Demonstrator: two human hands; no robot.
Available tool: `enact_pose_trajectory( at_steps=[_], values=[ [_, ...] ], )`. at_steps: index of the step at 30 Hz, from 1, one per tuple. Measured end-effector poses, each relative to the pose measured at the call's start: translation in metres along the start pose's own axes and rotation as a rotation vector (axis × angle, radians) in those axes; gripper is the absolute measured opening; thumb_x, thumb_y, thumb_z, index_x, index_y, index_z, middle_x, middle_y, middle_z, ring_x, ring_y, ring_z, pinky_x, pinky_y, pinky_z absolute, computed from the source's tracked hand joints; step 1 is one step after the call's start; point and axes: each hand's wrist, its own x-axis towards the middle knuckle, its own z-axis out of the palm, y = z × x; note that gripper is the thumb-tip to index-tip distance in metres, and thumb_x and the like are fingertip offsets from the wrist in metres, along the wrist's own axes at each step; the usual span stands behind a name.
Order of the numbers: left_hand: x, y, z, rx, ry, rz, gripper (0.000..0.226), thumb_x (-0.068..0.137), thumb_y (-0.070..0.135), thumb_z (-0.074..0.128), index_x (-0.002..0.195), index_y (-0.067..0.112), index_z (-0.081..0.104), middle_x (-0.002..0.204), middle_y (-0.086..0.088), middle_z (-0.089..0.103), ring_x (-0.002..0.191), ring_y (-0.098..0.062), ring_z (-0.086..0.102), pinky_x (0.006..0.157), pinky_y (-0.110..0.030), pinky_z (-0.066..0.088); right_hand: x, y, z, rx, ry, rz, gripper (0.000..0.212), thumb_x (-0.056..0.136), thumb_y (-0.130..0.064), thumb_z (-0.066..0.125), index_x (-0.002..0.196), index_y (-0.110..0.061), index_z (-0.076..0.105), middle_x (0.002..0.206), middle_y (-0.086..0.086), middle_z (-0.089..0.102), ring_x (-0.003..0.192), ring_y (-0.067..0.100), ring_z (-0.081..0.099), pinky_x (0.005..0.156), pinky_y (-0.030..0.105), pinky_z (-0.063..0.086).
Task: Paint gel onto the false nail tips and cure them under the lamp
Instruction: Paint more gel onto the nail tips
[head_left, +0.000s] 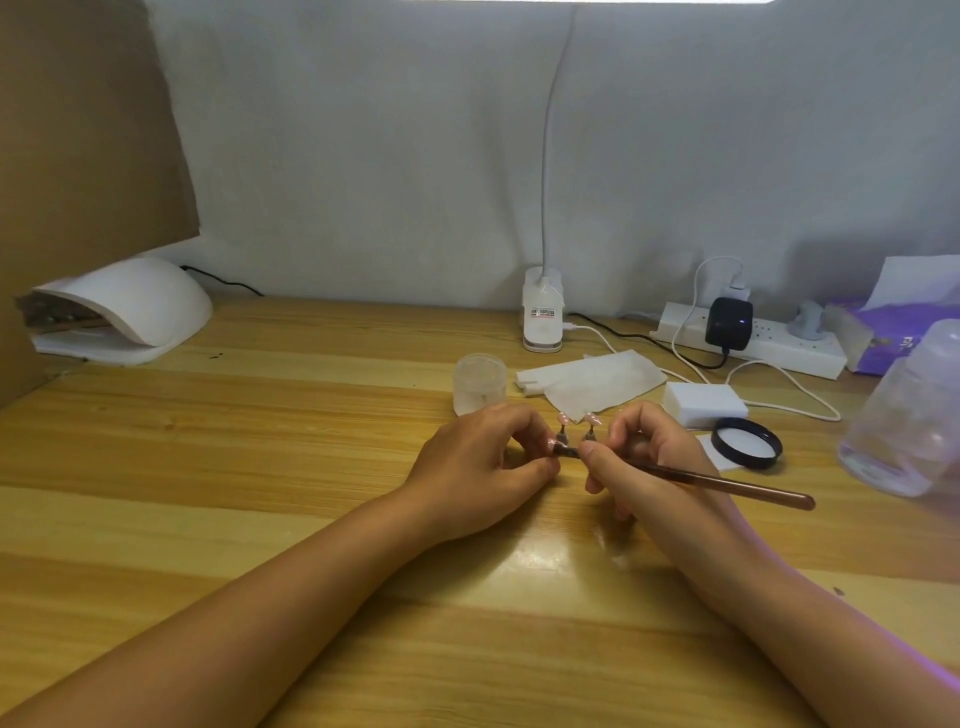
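Observation:
Two pink false nail tips (576, 419) stand on small holders between my hands at the table's middle. My left hand (480, 457) pinches a third tip's holder (551, 442) at its fingertips. In my right hand (649, 457) a copper-brown gel brush (727, 480) is gripped like a pen; its tip meets the nail at my left fingers and its handle points right. A clear gel jar (479, 382) stands open just behind my left hand, with its black lid (747, 443) lying to the right. The white curing lamp (130, 312) sits at the far left.
A desk lamp base (543, 317) stands at the back by the wall. White tissues (597, 384), a white sponge block (704, 402), a power strip (753, 343) with cables, a purple tissue pack (883, 338) and a clear plastic bottle (904, 415) crowd the right side. Cardboard (78, 156) walls the left.

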Motion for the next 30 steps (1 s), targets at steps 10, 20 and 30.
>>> enact_pose_trajectory(
  at_steps=[10,20,30],
  values=[
    [-0.0006,-0.0005,0.0002,-0.072,0.014,0.015,0.006,0.088,0.027,0.071,0.091,0.029,0.067,0.091,0.016,0.065,0.067,0.014,0.052,0.057,-0.005,0.034,-0.0003,0.0014,-0.0026,0.075,0.075,-0.011,0.015,0.088,-0.013,0.063,0.083,-0.014,0.048,0.060,-0.002,0.052,0.055,0.010,0.045,0.052,0.032,0.036],
    [0.0001,0.0006,-0.0012,-0.109,-0.009,0.037,0.006,0.089,0.023,0.070,0.090,0.029,0.070,0.087,0.019,0.066,0.063,0.015,0.051,0.054,-0.008,0.032,-0.0019,0.0001,-0.0042,0.205,0.047,-0.005,0.021,0.091,-0.029,0.060,0.096,-0.010,0.055,0.060,0.002,0.059,0.045,0.013,0.047,0.042,0.026,0.038],
    [-0.0010,0.0010,-0.0013,-0.071,-0.019,0.057,0.012,0.087,0.021,0.071,0.085,0.033,0.068,0.084,0.023,0.064,0.066,0.015,0.051,0.055,-0.006,0.033,-0.0020,-0.0023,-0.0035,0.195,0.077,0.001,0.027,0.079,-0.044,0.065,0.085,-0.017,0.064,0.057,0.004,0.060,0.048,0.014,0.050,0.046,0.024,0.041]
  ],
)
